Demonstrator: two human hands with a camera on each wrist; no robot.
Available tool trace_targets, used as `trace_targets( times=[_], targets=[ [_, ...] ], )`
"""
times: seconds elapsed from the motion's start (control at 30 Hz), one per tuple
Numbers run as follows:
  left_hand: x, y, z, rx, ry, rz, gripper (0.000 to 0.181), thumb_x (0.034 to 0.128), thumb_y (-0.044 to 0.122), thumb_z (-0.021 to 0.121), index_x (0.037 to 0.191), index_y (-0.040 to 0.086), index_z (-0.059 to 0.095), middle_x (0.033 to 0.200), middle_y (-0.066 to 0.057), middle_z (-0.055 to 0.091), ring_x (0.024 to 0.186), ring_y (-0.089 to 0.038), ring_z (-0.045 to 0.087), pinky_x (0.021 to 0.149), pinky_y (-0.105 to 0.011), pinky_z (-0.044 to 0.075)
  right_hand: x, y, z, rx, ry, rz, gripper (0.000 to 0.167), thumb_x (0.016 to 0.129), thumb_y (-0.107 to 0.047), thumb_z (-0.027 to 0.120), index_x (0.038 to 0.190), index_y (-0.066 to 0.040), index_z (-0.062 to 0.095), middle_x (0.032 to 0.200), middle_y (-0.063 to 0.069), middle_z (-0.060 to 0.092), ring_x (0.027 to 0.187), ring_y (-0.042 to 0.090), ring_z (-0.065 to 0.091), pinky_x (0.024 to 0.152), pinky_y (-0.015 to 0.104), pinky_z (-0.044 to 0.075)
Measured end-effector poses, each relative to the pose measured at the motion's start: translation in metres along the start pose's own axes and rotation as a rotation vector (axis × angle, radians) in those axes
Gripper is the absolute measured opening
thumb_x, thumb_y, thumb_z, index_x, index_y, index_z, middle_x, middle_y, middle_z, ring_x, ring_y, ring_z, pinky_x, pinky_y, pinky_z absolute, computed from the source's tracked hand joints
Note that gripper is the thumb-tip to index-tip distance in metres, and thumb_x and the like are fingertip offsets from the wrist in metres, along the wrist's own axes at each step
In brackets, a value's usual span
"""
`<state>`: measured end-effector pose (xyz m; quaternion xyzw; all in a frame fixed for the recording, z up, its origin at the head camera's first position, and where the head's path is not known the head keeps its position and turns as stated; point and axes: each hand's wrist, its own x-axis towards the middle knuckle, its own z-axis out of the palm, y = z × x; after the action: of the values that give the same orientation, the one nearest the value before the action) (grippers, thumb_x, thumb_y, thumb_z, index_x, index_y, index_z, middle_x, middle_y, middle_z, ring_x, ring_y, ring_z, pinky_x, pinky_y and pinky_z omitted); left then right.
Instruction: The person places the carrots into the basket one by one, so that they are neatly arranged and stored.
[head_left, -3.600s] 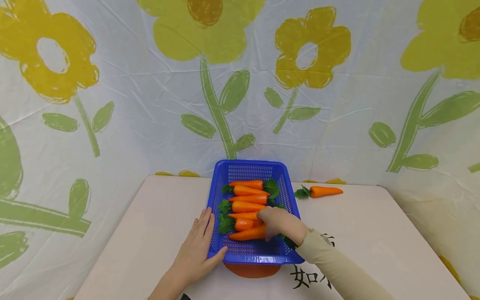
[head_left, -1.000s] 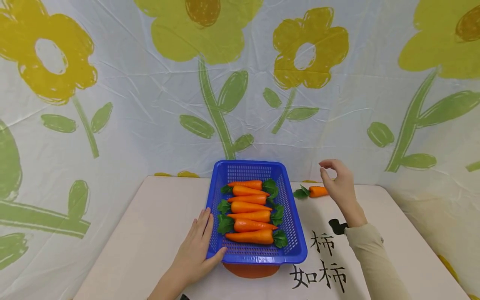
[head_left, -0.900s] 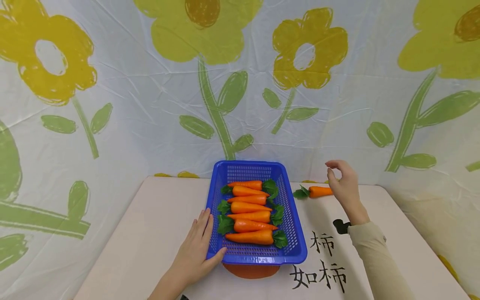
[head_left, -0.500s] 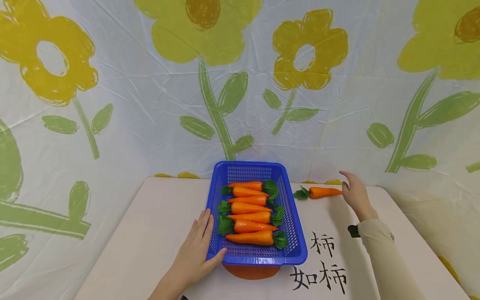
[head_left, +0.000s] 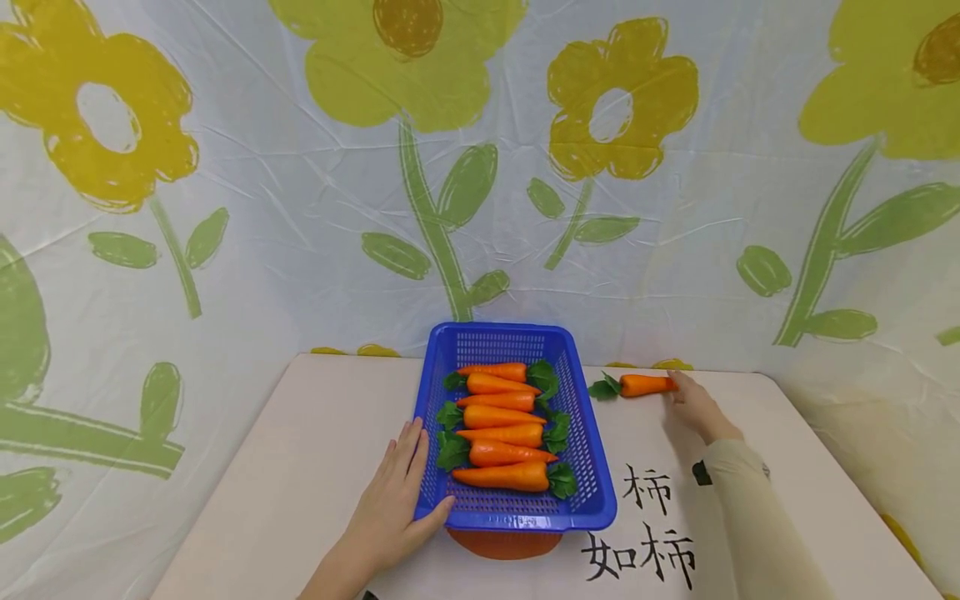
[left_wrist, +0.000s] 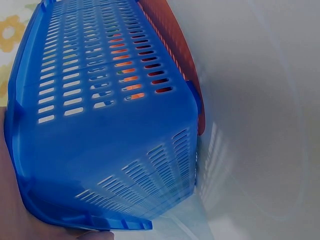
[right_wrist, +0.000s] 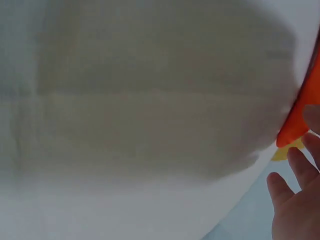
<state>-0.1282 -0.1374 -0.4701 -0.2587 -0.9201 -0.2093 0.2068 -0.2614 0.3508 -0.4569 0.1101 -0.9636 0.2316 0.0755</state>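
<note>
A blue plastic basket [head_left: 517, 522] stands on the table, holding several orange carrots [head_left: 504, 417] with green leaves, laid crosswise in a row. My left hand [head_left: 390, 492] rests along the basket's left rim, fingers straight and thumb near the front corner; the left wrist view shows the basket's slotted side wall [left_wrist: 115, 135]. Beyond the basket's right side lies a single carrot [head_left: 643, 384], leaves toward the basket. My right hand [head_left: 699, 407] pinches its pointed end between thumb and fingers. In the right wrist view the other fingers [right_wrist: 301, 167] spread beside the carrot tip [right_wrist: 292, 132].
The pale tabletop [head_left: 300, 467] bears black written characters [head_left: 648, 521] right of the basket. An orange-brown round patch [head_left: 504, 545] shows under the basket's front. A white cloth [head_left: 300, 208] with yellow flowers hangs close behind the table.
My right hand left the carrots in the basket, swung right through the air, then came down onto the pointed end of the lone carrot. The left hand and basket stayed put.
</note>
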Motion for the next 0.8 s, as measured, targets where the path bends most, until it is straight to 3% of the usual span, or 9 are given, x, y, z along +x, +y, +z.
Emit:
trace_targets(
  times=[0.03,0.1,0.17,0.37,0.57,0.8],
  targets=[
    [0.000,0.000,0.000,0.000,-0.001,-0.001,0.089,0.0899,0.048,0.065,0.149,-0.011,0.032,0.161,-0.024,0.021,0.147,-0.039,0.024,0.121,-0.046,0.015,0.007,0.019,0.002,-0.028,-0.052,0.031,0.051,0.098,0.003,0.035,0.145,0.019,0.025,0.146,0.043,0.027,0.136,0.057,0.024,0.116,0.061,0.017],
    [0.000,0.000,0.000,0.002,0.003,0.004,0.089,0.0897,0.047,0.065,0.149,-0.011,0.033,0.160,-0.024,0.021,0.147,-0.039,0.024,0.121,-0.045,0.015,0.018,0.051,0.004,-0.044,-0.122,0.038,0.051,0.095,0.000,0.047,0.141,0.018,0.035,0.141,0.042,0.035,0.130,0.059,0.032,0.110,0.066,0.027],
    [0.000,0.001,0.000,0.010,0.017,0.017,0.088,0.0894,0.047,0.065,0.148,-0.012,0.034,0.160,-0.025,0.023,0.146,-0.040,0.026,0.121,-0.045,0.015,0.022,0.055,0.008,-0.059,-0.091,0.052,0.048,0.089,0.002,0.055,0.133,0.019,0.044,0.131,0.044,0.040,0.119,0.062,0.039,0.101,0.070,0.034],
    [0.000,0.001,0.000,0.030,0.057,0.049,0.087,0.0903,0.048,0.064,0.145,-0.014,0.037,0.157,-0.028,0.027,0.142,-0.043,0.031,0.121,-0.044,0.016,0.016,0.044,0.012,-0.093,0.057,0.090,0.032,0.080,0.013,0.061,0.111,0.012,0.062,0.109,0.035,0.051,0.099,0.052,0.051,0.087,0.067,0.044],
    [0.000,0.001,0.000,0.025,0.059,0.046,0.087,0.0898,0.047,0.064,0.146,-0.013,0.036,0.157,-0.027,0.027,0.143,-0.042,0.031,0.121,-0.044,0.015,0.012,0.045,0.012,-0.119,0.055,0.115,0.022,0.079,0.017,0.058,0.099,0.008,0.065,0.091,0.025,0.054,0.083,0.041,0.054,0.076,0.057,0.049],
    [0.000,-0.001,0.001,0.022,0.047,0.035,0.087,0.0908,0.049,0.062,0.147,-0.012,0.036,0.158,-0.026,0.026,0.144,-0.040,0.029,0.121,-0.043,0.015,0.010,0.044,0.010,-0.118,0.041,0.132,0.027,0.076,0.020,0.059,0.098,0.007,0.064,0.089,0.025,0.054,0.079,0.040,0.055,0.072,0.055,0.050]
  ],
)
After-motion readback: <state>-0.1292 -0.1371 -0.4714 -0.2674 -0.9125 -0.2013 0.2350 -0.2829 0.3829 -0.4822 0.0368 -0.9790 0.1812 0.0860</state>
